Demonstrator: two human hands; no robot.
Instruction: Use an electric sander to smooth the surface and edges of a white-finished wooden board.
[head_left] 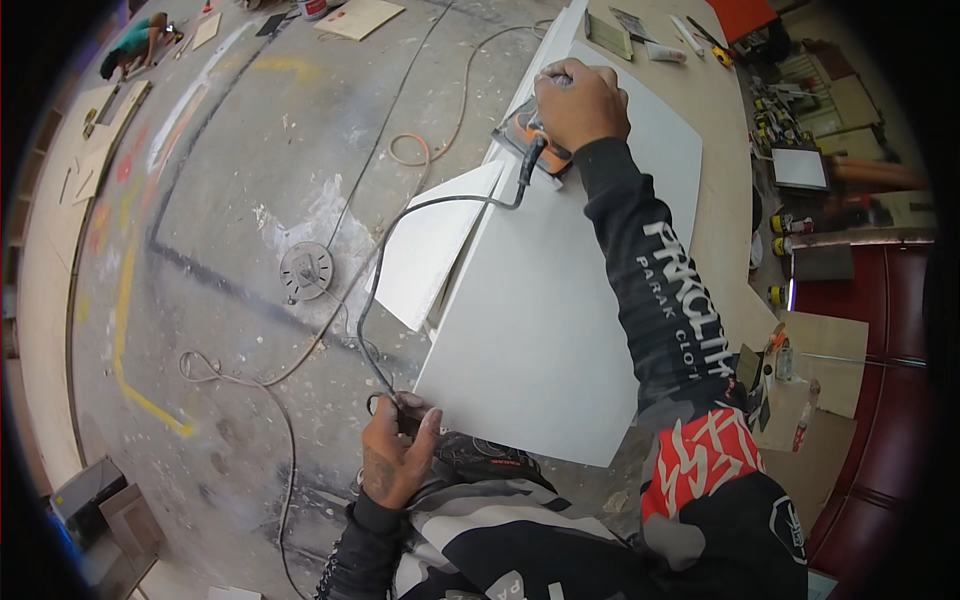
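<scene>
A large white panel [545, 320] with angled edges lies in front of me, running away toward the far table edge. My right hand [585, 105] is closed over the top of an orange and black electric sander [553, 168], which sits on the panel near its far left edge. From the sander a black power cord [430, 203] loops left and back toward me. My left hand [398, 455] pinches that cord beside the panel's near left corner. A white triangular piece [440, 245] sticks out from the panel's left side. The sander's underside is hidden.
The panel rests on a wooden table [715, 130] with a tube [665, 53] and tools at its far end. On the concrete floor lie a round cord reel [306, 272] and a trailing extension cord [290, 430]. Another person [140, 48] crouches far left.
</scene>
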